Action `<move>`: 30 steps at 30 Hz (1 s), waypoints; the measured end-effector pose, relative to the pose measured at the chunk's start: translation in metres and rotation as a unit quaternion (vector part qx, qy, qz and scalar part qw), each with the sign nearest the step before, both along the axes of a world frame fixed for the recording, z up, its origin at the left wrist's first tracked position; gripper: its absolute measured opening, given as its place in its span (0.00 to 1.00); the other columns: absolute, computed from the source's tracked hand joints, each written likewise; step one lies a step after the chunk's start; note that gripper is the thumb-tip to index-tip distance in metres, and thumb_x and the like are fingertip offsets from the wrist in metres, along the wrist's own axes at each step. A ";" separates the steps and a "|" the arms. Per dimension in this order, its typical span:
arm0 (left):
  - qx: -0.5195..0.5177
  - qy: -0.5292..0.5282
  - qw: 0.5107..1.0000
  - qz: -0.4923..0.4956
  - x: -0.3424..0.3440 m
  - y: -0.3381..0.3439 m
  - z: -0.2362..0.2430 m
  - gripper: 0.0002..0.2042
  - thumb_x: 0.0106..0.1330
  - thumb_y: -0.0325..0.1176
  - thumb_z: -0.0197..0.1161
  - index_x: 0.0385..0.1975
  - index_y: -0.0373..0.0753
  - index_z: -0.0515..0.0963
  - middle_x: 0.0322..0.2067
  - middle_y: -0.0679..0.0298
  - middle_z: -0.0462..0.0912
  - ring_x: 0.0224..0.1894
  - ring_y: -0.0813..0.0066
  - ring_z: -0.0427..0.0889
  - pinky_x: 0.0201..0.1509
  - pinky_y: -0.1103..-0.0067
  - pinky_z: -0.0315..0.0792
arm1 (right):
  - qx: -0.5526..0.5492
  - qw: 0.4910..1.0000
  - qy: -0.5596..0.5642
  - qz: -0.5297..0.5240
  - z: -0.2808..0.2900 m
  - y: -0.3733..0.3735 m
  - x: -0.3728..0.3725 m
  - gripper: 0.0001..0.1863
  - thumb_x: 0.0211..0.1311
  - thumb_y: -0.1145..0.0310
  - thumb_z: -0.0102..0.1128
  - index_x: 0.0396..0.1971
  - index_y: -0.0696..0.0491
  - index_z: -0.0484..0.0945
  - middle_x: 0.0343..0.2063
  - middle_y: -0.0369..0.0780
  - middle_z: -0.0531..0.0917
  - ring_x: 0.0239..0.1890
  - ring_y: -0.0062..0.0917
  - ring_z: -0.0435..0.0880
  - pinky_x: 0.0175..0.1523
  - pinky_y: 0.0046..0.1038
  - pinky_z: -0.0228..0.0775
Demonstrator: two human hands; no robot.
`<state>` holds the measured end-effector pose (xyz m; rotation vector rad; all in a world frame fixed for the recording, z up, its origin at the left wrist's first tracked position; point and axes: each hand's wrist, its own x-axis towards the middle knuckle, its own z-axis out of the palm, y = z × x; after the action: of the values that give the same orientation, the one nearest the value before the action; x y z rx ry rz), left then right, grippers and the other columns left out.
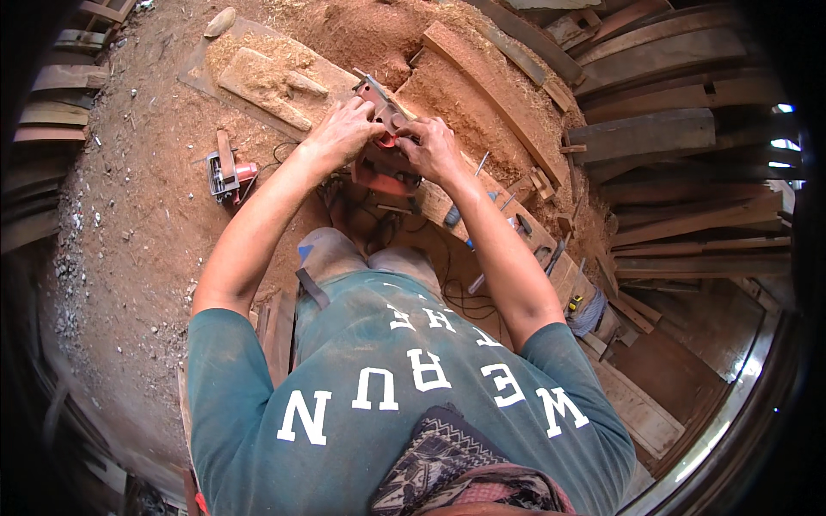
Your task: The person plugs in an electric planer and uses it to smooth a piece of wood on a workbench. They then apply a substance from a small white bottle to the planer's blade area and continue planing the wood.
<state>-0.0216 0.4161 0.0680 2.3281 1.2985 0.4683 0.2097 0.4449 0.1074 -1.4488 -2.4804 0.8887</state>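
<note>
A red power tool with a grey metal plate, apparently an electric planer (385, 175), rests on the wooden bench (337, 76) in front of me, its plate turned upward. My left hand (348, 131) grips it from the left, fingers bent around its edge. From the right, my right hand (430, 148) pinches at its side. Both sets of fingertips meet near a small bright red part (386, 140) on the tool. The fingers partly hide what they pinch there.
A red circular saw (231, 176) lies on the dirt floor at left. Sawdust (353, 34) covers the far bench area. Blue-handled tools (453, 217) and a yellow tape measure (575, 303) lie along the right. Stacked planks (654, 133) line the right side.
</note>
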 end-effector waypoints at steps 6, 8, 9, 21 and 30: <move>0.001 0.024 1.000 0.004 0.003 -0.002 -0.002 0.08 0.68 0.38 0.60 0.42 0.51 0.85 0.45 0.61 0.75 0.55 0.60 0.74 0.58 0.64 0.70 | 0.101 0.994 0.006 -0.029 0.014 -0.016 -0.008 0.13 0.60 0.64 0.71 0.43 0.52 0.87 0.49 0.48 0.83 0.56 0.45 0.79 0.61 0.44 0.71; -0.001 0.029 1.000 0.004 0.003 -0.003 -0.002 0.09 0.68 0.38 0.60 0.42 0.51 0.85 0.45 0.62 0.75 0.56 0.60 0.73 0.59 0.64 0.70 | 0.168 0.985 -0.015 0.023 0.016 -0.031 -0.011 0.11 0.59 0.65 0.71 0.40 0.53 0.86 0.51 0.48 0.81 0.59 0.45 0.76 0.63 0.45 0.68; -0.001 0.030 1.000 0.004 0.002 -0.003 -0.003 0.09 0.68 0.38 0.59 0.42 0.51 0.85 0.46 0.62 0.75 0.56 0.60 0.73 0.59 0.64 0.70 | 0.201 0.978 -0.026 0.050 0.016 -0.039 -0.012 0.11 0.58 0.65 0.72 0.38 0.53 0.86 0.52 0.47 0.80 0.60 0.45 0.75 0.64 0.46 0.67; -0.041 0.031 0.999 -0.007 0.002 0.001 0.004 0.12 0.63 0.32 0.64 0.46 0.53 0.86 0.47 0.61 0.75 0.58 0.59 0.73 0.60 0.62 0.70 | 0.297 0.952 -0.074 -0.010 -0.018 -0.061 -0.023 0.08 0.55 0.65 0.68 0.33 0.51 0.86 0.62 0.38 0.77 0.68 0.38 0.70 0.74 0.55 0.48; -0.039 0.030 0.999 -0.016 0.000 0.001 0.005 0.14 0.61 0.32 0.66 0.47 0.52 0.86 0.48 0.59 0.75 0.58 0.57 0.73 0.61 0.61 0.70 | 0.302 0.951 -0.055 -0.033 -0.031 -0.065 -0.021 0.07 0.55 0.66 0.70 0.33 0.50 0.86 0.63 0.38 0.77 0.68 0.38 0.70 0.76 0.54 0.44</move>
<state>-0.0215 0.4176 0.0729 2.3108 1.2823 0.3336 0.1886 0.3796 0.0767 -1.3608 -2.4386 0.0085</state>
